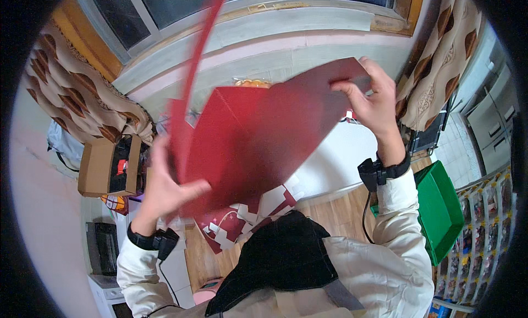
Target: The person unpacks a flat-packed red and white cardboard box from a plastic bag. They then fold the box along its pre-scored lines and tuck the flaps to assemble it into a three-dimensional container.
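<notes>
Wood-look floor (341,213) shows on the near side of the white table (341,158), your landmark here. Beyond the table run a pale wall and a metal-framed window (181,7) with dark panes and timber trim. Two curtains in brown-and-cream leaf patterns hang past it, one (71,92) to the table's far left, the other (440,59) to its far right.

You hold one red sheet (236,136) of stiff, smooth card above the table, tilted, with a crease across it and a darker panel toward the right. A red strip (195,65) rises blurred at its left side; whether it belongs to the same piece, you cannot tell. Your left hand (162,194) clasps the sheet's left side, thumb laid over its face; your right hand (374,101) pinches its upper right corner between thumb and fingers. Two black straps, one (151,241) on your left wrist and one (382,170) on your right, sit against your white sleeves.

Red-and-white pieces (228,222) lie at the table's near side, too overlapped to count. One opened brown cardboard box (93,167) stands left of the table. One green plastic tray (440,213), with raised walls, is right of the table, beside a curved rack of clear pockets (478,241). One glossy clear bag (252,83) of orange-yellow contents shows toward the table's back.
</notes>
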`<state>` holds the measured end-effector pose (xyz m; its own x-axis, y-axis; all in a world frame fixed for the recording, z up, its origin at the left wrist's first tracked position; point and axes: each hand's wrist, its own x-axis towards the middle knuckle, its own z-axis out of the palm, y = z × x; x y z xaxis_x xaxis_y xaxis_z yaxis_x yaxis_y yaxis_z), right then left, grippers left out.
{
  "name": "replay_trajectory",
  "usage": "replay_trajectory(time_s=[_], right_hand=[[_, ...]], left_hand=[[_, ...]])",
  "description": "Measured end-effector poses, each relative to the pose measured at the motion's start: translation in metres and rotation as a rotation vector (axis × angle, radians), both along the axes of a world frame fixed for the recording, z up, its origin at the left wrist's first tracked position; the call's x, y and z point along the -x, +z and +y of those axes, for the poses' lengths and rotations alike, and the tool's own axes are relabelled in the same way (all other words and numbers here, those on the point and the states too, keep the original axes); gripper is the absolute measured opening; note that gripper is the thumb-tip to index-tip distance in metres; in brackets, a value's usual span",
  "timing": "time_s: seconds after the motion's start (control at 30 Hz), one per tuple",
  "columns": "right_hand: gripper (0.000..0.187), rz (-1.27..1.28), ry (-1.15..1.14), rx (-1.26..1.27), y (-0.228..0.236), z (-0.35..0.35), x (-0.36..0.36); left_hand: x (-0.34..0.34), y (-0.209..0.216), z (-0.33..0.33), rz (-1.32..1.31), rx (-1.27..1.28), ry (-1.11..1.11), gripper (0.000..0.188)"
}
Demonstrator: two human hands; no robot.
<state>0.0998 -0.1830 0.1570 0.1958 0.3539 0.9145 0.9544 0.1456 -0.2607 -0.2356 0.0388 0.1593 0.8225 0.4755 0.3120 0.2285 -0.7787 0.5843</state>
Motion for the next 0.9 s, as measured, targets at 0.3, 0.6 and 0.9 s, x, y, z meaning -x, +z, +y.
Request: replay_trajectory(time_s=[0.3,0.6,0.9], right_hand=[[0.017,-0.555,0.054,0.034,-0.018,0.013,0.157],[0.014,-0.444,0.182,0.549,-0.162,0.074,0.195],[0.017,-0.353,0.208,0.613,-0.197,0.065,0.217]], left_hand=[[0.076,-0.164,0.061,-0.744,-0.199,0.782,0.035],[0.09,-0.224,-0.101,-0.066,0.232,0.41,0.029],[0.05,-0.173,-0.095,0.047,-0.64,0.306,0.043]])
